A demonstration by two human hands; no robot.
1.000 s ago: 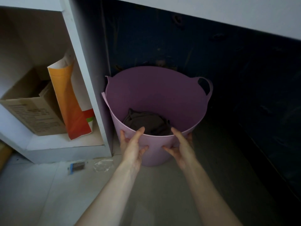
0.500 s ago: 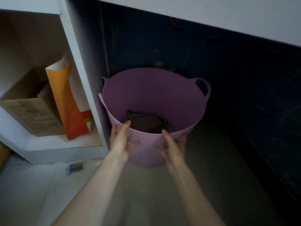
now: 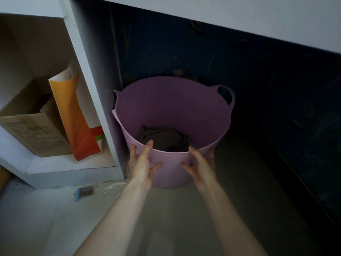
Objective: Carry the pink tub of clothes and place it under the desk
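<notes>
Both hands are on the near wall of the pink tub (image 3: 171, 115), fingers spread wide and flat rather than curled around anything. Left hand (image 3: 143, 165) has its fingers up at the rim and the thumb splayed out over the wall; right hand (image 3: 201, 166) mirrors it a bit further right. Palms are turned away from the camera, so I honestly can't tell how hard they're pressing, or if the palms even touch. No real grip on the rim from what shows.

Hard-to-see stuff: the space under the desk (image 3: 239, 17) is really dark, and the back panel is just a navy blur with some scuffs. The tub's left handle is mostly hidden, squeezed against the white side panel (image 3: 96, 100). Only the right handle (image 3: 226, 95) reads clearly, a loop with a cut-out hole. The clothes (image 3: 164, 138) at the bottom are a dark grey crumpled heap; I can't make out separate items.

Tub looks like soft flexible plastic, smooth, round, flaring wider at the top. It sits on the pale floor (image 3: 166, 218) under the desk top, right beside the panel, directly ahead of the hands.

On the shelf to the left: a cardboard box (image 3: 35, 130) with unreadable print, and an orange and white paper bag (image 3: 73, 115) leaning upright beside it. Some small blue-edged thing (image 3: 84, 191) lies on the floor, too blurry to identify.
</notes>
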